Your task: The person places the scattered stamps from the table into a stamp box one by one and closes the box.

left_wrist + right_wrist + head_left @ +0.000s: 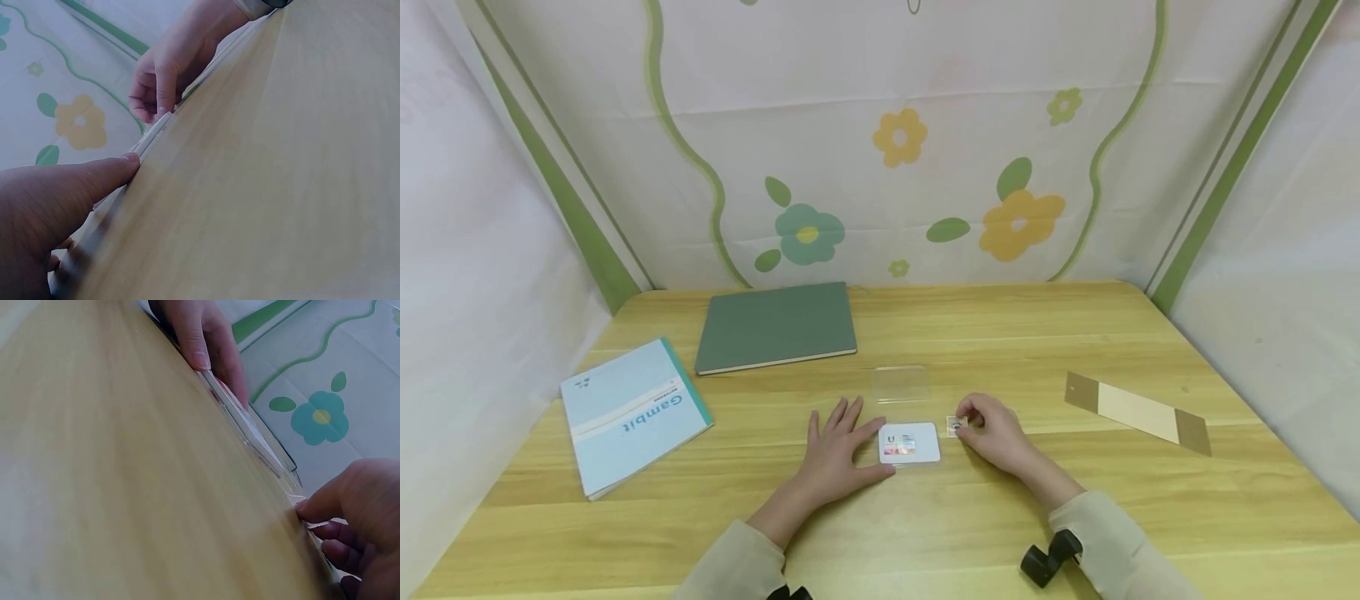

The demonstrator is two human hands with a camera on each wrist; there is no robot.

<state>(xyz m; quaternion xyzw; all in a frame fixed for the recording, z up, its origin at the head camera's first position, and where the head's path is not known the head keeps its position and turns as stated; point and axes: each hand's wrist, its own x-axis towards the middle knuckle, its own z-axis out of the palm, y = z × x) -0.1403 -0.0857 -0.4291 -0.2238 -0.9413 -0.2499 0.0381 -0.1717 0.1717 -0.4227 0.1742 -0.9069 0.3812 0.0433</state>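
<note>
A white rectangular slab [917,443] with a shiny sticker and small print lies in a shallow clear tray at the middle of the table. My left hand [841,457] has its fingers spread; the index finger and thumb touch the slab's left end, at the far and near corners. In the left wrist view the thumb presses on its edge. Just right of the slab, my right hand [994,432] pinches a small square piece [952,424] with a pale border and dark centre between thumb and forefinger. Its other fingers are curled under.
A clear plastic cover [901,384] lies beyond the slab. To the left are a light-blue notebook [625,412] and a dark green notebook [777,327]. A brown and cream strip [1138,412] lies on the right of the wooden table [985,525].
</note>
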